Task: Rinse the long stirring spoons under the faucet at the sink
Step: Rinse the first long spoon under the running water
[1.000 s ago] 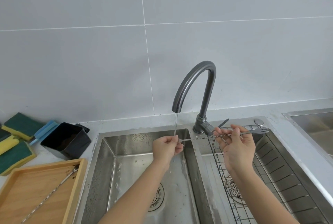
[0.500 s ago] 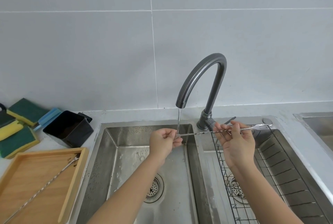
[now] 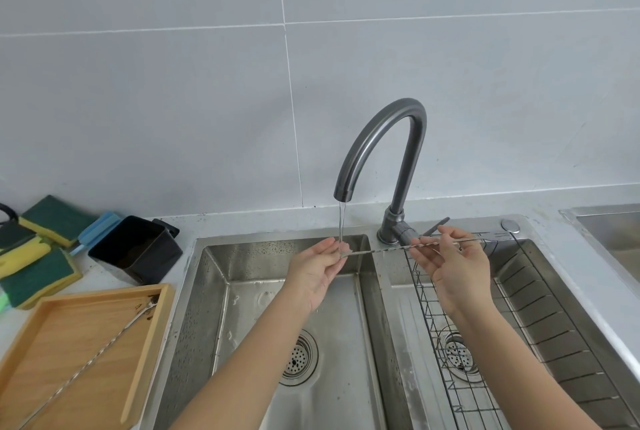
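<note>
Two hands share one long, thin, twisted-shaft steel stirring spoon point(image 3: 381, 249), held level across the divider of the stainless double sink point(image 3: 194, 291). The left hand point(image 3: 317, 277) pinches its bowl end at the fingertips, right under the thin stream from the dark grey gooseneck faucet point(image 3: 377, 138); the right hand point(image 3: 453, 267) pinches the shaft further along, with the forked tail poking out beyond it over the wire rack point(image 3: 436, 343). I judge it light, stiff and slick when wet, so a two-point grip on the twisted section should hold best. Another similar spoon point(image 3: 86, 364) lies in the wooden tray point(image 3: 145, 353), well left of the left hand.
</note>
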